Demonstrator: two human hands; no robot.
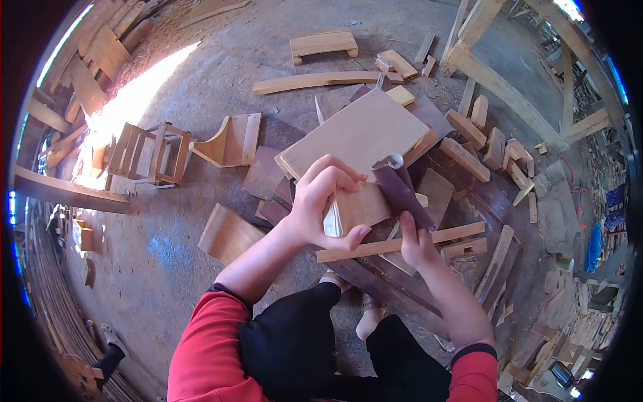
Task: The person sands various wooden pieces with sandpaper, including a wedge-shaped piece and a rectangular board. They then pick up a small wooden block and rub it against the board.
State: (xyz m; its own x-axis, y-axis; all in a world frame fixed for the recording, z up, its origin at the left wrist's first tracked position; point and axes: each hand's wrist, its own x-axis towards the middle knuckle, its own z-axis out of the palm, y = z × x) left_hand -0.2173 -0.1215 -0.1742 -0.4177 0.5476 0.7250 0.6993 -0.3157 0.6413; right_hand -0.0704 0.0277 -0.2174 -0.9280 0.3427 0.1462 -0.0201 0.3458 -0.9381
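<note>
A small pale wooden piece [362,209] is gripped in my left hand [326,201], its fingers curled over the top and the thumb below. My right hand [416,242] holds a curled strip of dark brown sandpaper [402,194] by its lower end, thumb and fingers closed on it. The strip lies against the right side of the wooden piece, and its top end rolls over to show a pale back. Behind both hands rests a flat wooden board [368,130]. A long narrow wooden strip [429,238] passes below the hands.
A small wooden stool [324,44] stands at the top, near a long curved slat [315,82]. Several wooden blocks [465,128] lie at the right. To the left are a curved wooden piece [234,139] and a small frame [151,154]. Another person's foot [110,336] shows lower left.
</note>
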